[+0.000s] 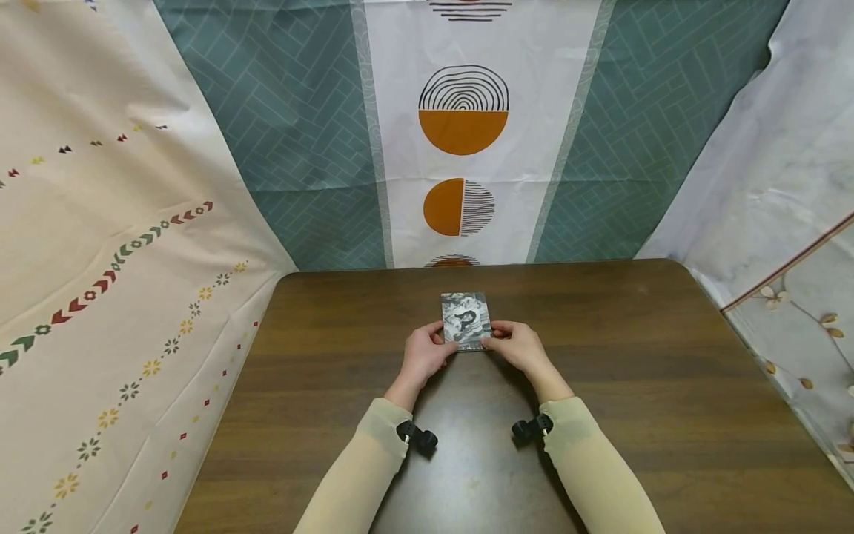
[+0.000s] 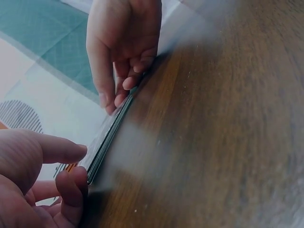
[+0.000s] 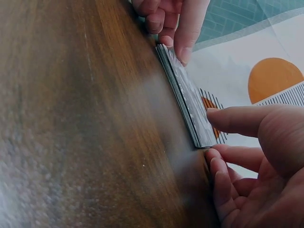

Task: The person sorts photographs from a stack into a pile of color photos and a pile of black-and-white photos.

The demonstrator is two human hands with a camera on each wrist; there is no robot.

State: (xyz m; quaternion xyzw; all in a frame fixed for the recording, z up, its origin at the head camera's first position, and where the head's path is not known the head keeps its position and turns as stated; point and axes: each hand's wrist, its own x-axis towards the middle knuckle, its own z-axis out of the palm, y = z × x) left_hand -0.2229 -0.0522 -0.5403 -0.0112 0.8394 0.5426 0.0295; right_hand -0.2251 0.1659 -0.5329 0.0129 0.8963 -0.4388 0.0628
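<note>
A small stack of cards (image 1: 465, 317) with a black-and-white picture on its top face lies at the middle of the far half of the table. My left hand (image 1: 424, 353) grips its near left corner, thumb on the top face and fingers curled at the side. At the near right corner my right hand (image 1: 523, 347) holds it the same way. Seen low in the left wrist view, the stack's edge (image 2: 110, 137) shows several thin layers pressed together. In the right wrist view the layered edge (image 3: 176, 97) runs between both hands, close over the wood.
The brown wooden table (image 1: 320, 415) has rounded far corners. Behind it hangs a green and white cloth (image 1: 460, 167) with orange half circles. Patterned cloths hang at the left (image 1: 167, 311) and right (image 1: 767, 222). A black wrist camera (image 1: 416, 437) sits on the left sleeve, another (image 1: 531, 429) on the right.
</note>
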